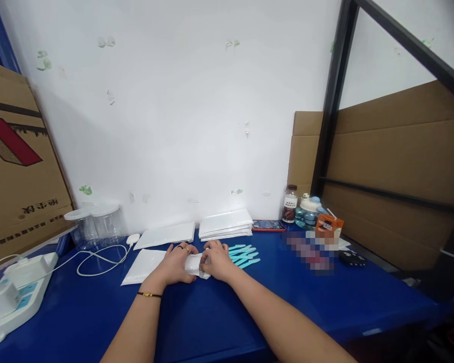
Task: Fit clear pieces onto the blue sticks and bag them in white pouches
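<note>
Just in front of the white envelope stack, a person's left hand grips a small white packet; the right hand pinches its end. Gentle, even fingertip pressure probably avoids creasing.

Small white packet, slightly shiny, surface creased; lower right edge uneven. Held between left hand and right hand, at the near side of the white wrappers' row on the blue desk. Long side runs roughly left to right. Ends covered by fingers; full outline hidden, contents unclear.
</note>
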`<control>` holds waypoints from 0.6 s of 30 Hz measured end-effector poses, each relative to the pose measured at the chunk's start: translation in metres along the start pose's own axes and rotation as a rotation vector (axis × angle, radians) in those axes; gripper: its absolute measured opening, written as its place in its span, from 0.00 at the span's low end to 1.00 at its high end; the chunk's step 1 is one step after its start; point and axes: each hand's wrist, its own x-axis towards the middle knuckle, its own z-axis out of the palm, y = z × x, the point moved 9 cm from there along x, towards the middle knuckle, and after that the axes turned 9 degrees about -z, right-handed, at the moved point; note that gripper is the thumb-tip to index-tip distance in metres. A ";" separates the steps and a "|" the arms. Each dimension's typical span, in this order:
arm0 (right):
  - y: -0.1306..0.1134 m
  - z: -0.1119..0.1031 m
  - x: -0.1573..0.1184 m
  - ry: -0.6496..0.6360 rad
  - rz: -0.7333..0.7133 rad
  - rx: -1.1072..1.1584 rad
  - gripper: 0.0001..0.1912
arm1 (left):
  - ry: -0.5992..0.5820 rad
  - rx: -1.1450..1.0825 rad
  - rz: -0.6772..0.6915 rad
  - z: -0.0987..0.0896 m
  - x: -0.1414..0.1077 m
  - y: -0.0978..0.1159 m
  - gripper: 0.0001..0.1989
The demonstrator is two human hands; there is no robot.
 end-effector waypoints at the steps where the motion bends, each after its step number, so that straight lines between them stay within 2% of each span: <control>1: 0.001 0.001 0.001 -0.012 0.014 0.007 0.07 | -0.012 0.024 0.002 0.001 0.000 0.000 0.31; 4: -0.004 -0.002 0.001 -0.024 -0.017 -0.012 0.06 | -0.046 0.064 0.002 0.004 0.001 -0.002 0.33; 7: -0.001 -0.013 -0.001 -0.010 -0.031 -0.026 0.05 | -0.077 0.094 -0.040 0.003 0.002 -0.012 0.34; 11: 0.023 -0.047 -0.011 0.030 0.005 -0.052 0.04 | -0.083 0.117 -0.115 -0.005 -0.002 -0.035 0.34; 14: 0.053 -0.077 -0.024 0.056 0.087 -0.048 0.06 | -0.023 0.146 -0.170 -0.015 -0.004 -0.047 0.41; 16: 0.068 -0.091 -0.033 0.066 0.103 -0.013 0.07 | 0.054 0.133 -0.148 -0.023 -0.003 -0.036 0.45; 18: 0.076 -0.098 -0.039 0.069 0.091 0.030 0.08 | 0.119 0.070 -0.053 -0.026 0.000 -0.008 0.38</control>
